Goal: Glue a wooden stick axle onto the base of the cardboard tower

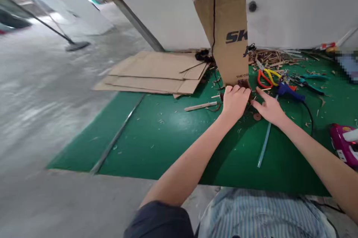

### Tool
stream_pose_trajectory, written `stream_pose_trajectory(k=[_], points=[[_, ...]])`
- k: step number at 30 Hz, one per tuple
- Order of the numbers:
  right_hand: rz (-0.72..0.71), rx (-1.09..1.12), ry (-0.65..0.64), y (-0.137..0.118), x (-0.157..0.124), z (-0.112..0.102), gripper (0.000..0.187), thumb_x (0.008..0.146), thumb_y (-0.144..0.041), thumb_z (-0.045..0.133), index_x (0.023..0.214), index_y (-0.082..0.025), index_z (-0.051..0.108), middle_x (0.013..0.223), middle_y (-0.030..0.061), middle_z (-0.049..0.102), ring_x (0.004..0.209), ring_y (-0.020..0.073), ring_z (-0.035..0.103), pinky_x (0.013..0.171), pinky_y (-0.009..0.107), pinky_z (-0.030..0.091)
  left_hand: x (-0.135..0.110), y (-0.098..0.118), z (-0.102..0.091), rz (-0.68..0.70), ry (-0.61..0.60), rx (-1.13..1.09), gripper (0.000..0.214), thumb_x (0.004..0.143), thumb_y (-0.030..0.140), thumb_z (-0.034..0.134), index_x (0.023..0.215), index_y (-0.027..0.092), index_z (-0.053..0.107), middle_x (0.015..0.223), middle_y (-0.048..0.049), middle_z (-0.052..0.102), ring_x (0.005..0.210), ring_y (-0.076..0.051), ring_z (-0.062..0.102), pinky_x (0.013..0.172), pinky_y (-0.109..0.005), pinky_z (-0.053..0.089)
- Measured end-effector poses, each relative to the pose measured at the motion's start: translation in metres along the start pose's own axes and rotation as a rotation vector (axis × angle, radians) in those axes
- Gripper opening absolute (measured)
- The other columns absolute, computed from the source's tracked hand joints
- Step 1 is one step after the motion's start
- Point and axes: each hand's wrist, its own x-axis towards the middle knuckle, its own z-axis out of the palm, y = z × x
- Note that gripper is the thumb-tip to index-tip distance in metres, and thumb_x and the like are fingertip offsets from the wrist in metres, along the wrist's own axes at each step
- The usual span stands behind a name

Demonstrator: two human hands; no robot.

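An upright piece of brown corrugated cardboard [228, 35] with dark printed letters stands on the green mat [134, 137], its top joined to two wooden sticks. My left hand [235, 102] grips the cardboard's lower end, where a dark brown part [248, 85] shows past my fingers. My right hand [268, 107] lies just to the right, fingers spread and holding nothing. A small brown disc [257, 116] sits below my right fingers. A long translucent glue stick [264, 145] lies under my right wrist.
A blue glue gun [291, 92], red and yellow scissors [268, 78], teal pliers [310, 83] and a heap of wood strips [268, 57] lie beyond my hands. Flat cardboard sheets [153, 74] lie left. A pink object [342, 145] sits right; the mat ends at concrete floor [47, 100].
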Motion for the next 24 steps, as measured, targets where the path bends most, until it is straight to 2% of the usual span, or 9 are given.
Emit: stream_pose_trajectory(k=[3,6,9,11,12,15,18,20,24], points=[[0.032,0.175,-0.083,0.001,0.001,-0.006,0.077,0.089,-0.052,0.055,0.158,-0.022,0.036,0.16,0.0138,0.04,0.063,0.0124,0.059,0.063,0.035,0.054,0.001,-0.001,0.0,0.002,0.02,-0.019,0.022,0.1,0.015,0.047,0.091,0.018,0.068,0.085,-0.0072,0.074,0.088,-0.027,0.063,0.074,-0.042,0.036],[0.039,0.235,-0.143,0.0,0.0,-0.011,0.079,0.091,-0.053,0.055,0.161,-0.026,0.029,0.16,0.015,0.038,0.058,0.0103,0.057,0.055,0.032,0.05,0.001,-0.002,0.0,0.003,0.028,-0.045,0.023,0.1,0.015,0.047,0.09,0.019,0.068,0.086,-0.0073,0.074,0.088,-0.027,0.063,0.074,-0.042,0.036],[0.002,0.12,-0.17,0.0,-0.003,-0.015,0.084,0.09,-0.049,0.059,0.162,-0.02,0.025,0.127,0.0162,0.068,0.05,0.0102,0.052,0.055,0.032,0.048,-0.001,-0.003,0.0,-0.001,0.019,-0.066,0.023,0.099,0.014,0.047,0.091,0.018,0.068,0.087,-0.0079,0.074,0.089,-0.027,0.063,0.075,-0.042,0.036],[-0.02,0.033,-0.186,0.0,-0.004,-0.016,0.087,0.09,-0.046,0.061,0.162,-0.016,0.024,0.096,0.0108,0.075,0.047,0.0111,0.048,0.056,0.032,0.048,-0.002,-0.003,0.0,-0.002,0.018,-0.073,0.025,0.099,0.012,0.046,0.093,0.018,0.069,0.087,-0.0084,0.074,0.09,-0.027,0.063,0.076,-0.043,0.037],[-0.018,0.03,-0.2,0.0,-0.004,-0.016,0.087,0.09,-0.045,0.061,0.162,-0.015,0.023,0.091,0.0094,0.074,0.048,0.0113,0.048,0.055,0.032,0.048,-0.002,-0.004,0.0,-0.001,0.017,-0.073,0.026,0.099,0.012,0.045,0.094,0.018,0.069,0.088,-0.0085,0.075,0.09,-0.027,0.063,0.076,-0.043,0.037],[0.029,0.237,-0.232,0.001,-0.005,-0.017,0.085,0.089,-0.044,0.062,0.162,-0.022,0.025,0.123,0.015,0.069,0.054,0.0106,0.055,0.048,0.028,0.047,-0.002,-0.003,0.001,-0.005,0.005,-0.062,0.026,0.099,0.011,0.044,0.095,0.018,0.069,0.087,-0.0086,0.074,0.09,-0.027,0.063,0.077,-0.043,0.037],[0.102,0.522,-0.229,-0.001,-0.006,-0.016,0.078,0.09,-0.037,0.06,0.161,-0.027,0.028,0.159,0.0156,0.039,0.065,0.0096,0.061,0.045,0.026,0.051,-0.001,-0.001,0.002,0.0,-0.011,-0.045,0.025,0.099,0.012,0.045,0.093,0.017,0.069,0.085,-0.0087,0.074,0.089,-0.027,0.063,0.077,-0.042,0.036],[0.152,0.592,-0.237,-0.005,-0.006,-0.015,0.079,0.091,-0.031,0.059,0.161,-0.025,0.025,0.16,0.0164,0.037,0.067,0.0096,0.062,0.047,0.026,0.056,-0.001,-0.001,0.001,0.011,-0.016,-0.033,0.025,0.099,0.012,0.045,0.092,0.016,0.069,0.085,-0.0089,0.074,0.088,-0.027,0.063,0.077,-0.042,0.036],[0.236,0.591,-0.177,-0.014,-0.005,-0.013,0.069,0.094,-0.024,0.053,0.159,-0.018,0.032,0.141,0.0181,0.057,0.06,0.0088,0.058,0.047,0.028,0.061,-0.003,-0.001,-0.001,0.016,-0.027,-0.029,0.023,0.098,0.011,0.047,0.09,0.015,0.068,0.083,-0.0087,0.073,0.088,-0.027,0.064,0.077,-0.042,0.035]])
